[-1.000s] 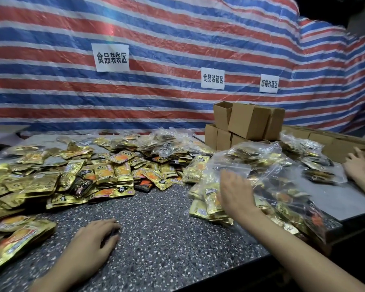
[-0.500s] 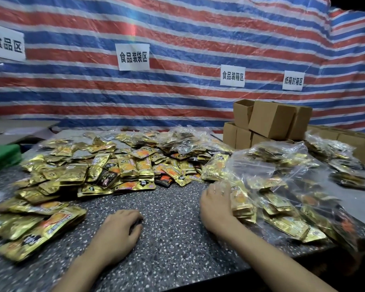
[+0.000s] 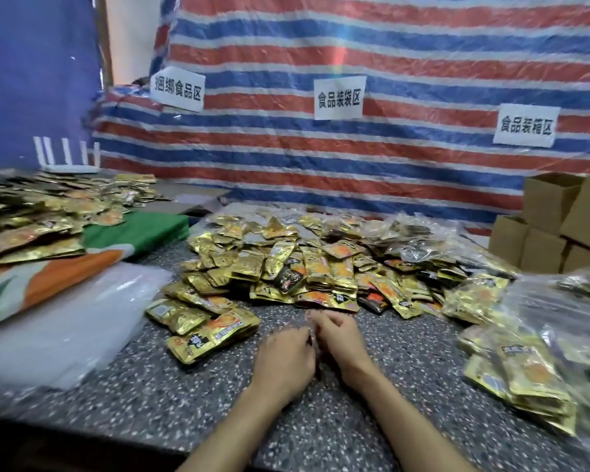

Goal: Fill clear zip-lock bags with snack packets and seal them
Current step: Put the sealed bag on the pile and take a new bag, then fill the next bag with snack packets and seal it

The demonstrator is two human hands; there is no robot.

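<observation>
Speckled surface [image 3: 416,362] carries a wide heap of gold snack packets [image 3: 307,270] at centre. Clear bags [image 3: 65,321] lie flat at left, filled bags [image 3: 532,356] at right. Left hand [image 3: 283,359] and right hand [image 3: 339,338] meet before the heap, fingers curled, knuckles touching; whether they pinch anything cannot be told.

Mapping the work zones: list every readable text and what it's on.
"捆绑食品区": left paper sign on the striped tarp; first characters uncertain.
"食品装袋区": middle paper sign, same tarp.
"食品装箱区": right paper sign, same tarp.
Print on the snack packets: too blurred to read.
</observation>
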